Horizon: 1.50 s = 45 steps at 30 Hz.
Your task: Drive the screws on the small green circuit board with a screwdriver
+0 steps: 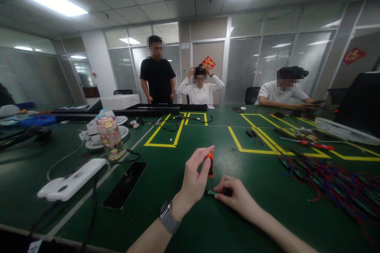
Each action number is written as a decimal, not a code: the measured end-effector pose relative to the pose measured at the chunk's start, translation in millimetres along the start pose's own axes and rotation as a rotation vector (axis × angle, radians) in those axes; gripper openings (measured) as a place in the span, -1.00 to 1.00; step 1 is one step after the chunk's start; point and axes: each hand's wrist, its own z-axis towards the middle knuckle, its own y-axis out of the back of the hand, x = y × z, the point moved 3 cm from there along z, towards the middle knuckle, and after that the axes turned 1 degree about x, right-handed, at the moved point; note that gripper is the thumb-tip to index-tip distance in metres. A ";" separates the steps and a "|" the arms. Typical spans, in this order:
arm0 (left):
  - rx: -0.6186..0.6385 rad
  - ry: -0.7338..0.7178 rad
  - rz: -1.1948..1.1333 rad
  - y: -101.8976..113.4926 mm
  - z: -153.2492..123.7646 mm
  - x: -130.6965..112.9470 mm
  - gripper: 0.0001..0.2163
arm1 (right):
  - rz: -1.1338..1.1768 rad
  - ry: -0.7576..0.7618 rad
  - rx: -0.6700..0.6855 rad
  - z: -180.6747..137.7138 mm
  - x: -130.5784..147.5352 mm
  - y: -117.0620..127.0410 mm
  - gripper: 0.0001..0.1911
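Note:
My left hand [194, 178] is closed round a small orange-handled screwdriver [210, 163], held upright with its tip pointing down. The tip meets a tiny green circuit board [211, 192] lying on the green table [166, 205]. My right hand [234, 194] rests on the table just right of the board, fingers curled and pinching its edge along with a small dark part. A watch sits on my left wrist.
A black phone [126, 184], a white power strip [71, 180] with cables, a drink bottle [109, 135] and a small fan lie to the left. A heap of coloured wires [332, 182] and a red screwdriver [314, 144] lie right. Three people are at the far side.

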 end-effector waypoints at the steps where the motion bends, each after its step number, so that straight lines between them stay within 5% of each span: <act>1: 0.004 -0.001 -0.015 -0.3 -0.5 0.2 -0.70 | 0.003 -0.003 0.002 0.0 0.4 0.2 -0.91; 8: -0.074 -0.020 0.062 2.2 -0.2 1.8 -0.81 | 0.009 -0.005 -0.003 0.2 0.0 -0.2 -0.91; 14: 0.003 0.040 -0.014 -1.6 -0.1 1.4 -0.74 | 0.003 -0.006 -0.008 0.3 -1.3 -1.4 -0.91; 45: -0.048 0.025 0.034 2.7 -0.1 5.3 -0.76 | -0.008 -0.015 -0.014 2.2 -4.9 -4.9 -0.91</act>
